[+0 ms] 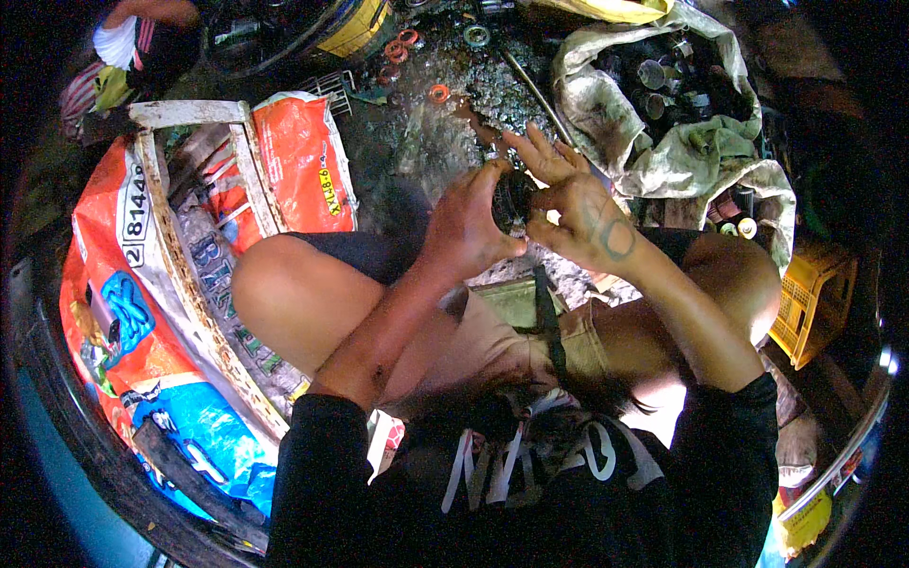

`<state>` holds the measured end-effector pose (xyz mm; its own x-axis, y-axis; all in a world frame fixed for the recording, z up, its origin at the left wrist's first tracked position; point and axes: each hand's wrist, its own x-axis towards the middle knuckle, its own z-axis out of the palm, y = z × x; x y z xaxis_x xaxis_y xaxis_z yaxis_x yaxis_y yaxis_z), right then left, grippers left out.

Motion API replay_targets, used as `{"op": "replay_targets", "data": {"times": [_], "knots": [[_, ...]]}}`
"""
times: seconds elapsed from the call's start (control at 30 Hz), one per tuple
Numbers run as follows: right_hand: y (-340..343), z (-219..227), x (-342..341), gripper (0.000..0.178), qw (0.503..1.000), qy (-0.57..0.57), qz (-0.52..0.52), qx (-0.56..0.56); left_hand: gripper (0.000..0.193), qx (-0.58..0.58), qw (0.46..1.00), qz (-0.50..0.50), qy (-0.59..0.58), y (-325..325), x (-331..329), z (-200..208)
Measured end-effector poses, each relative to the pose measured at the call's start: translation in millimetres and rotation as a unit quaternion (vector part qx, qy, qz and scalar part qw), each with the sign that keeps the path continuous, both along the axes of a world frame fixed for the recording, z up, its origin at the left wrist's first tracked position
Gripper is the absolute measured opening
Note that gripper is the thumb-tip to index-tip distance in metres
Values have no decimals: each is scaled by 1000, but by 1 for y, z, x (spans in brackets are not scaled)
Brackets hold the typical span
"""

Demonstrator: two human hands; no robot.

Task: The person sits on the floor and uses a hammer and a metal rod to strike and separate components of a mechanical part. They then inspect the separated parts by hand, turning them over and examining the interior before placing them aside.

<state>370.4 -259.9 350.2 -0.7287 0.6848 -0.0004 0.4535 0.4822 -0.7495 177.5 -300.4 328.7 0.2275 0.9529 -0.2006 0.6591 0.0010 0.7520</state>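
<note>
In front of my knees, my left hand (471, 220) is curled around the left side of a dark, round, ribbed part (512, 201), thumb below and fingers above. My right hand (579, 210) presses in from the other side, with its thumb and a bent finger at the part and the other fingers raised away from it. The part is black and shadowed, so its exact kind does not show. Beyond my hands lies dark, wet, grimy ground (426, 142). Several orange-red rings (438, 93) and a bluish-green ring (476, 36) lie there.
A rusty white metal frame (180, 256) stands on the left over orange and blue printed sacks (204, 440). An open whitish sack (606, 142) with several cup-shaped metal parts is at right, near a yellow crate (812, 301). A yellow-and-black tub (355, 33) stands at the back.
</note>
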Motion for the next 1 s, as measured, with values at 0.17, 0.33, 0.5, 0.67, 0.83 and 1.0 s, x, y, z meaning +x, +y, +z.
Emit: {"op": "replay_targets", "data": {"times": [0.17,0.33,0.5,0.67,0.83,1.0], "knots": [[-2,-9,2,14,1000,-6,12,-2,86,1,1000,-6,-6,-2,-1,-2],[-3,-7,2,16,1000,-3,13,3,86,-27,999,-16,-6,0,-4,-3],[-7,-6,1,17,1000,3,6,-11,87,18,1000,-19,5,-4,-7,-4],[-7,-2,1,27,1000,-19,-8,-12,89,-12,1000,-24,-1,-3,-7,-6],[26,35,6,38,997,9,-72,-42,90,-124,990,0,-60,3,-15,9],[31,42,12,56,997,52,26,-46,88,-101,986,-19,-131,4,-16,6]]}}
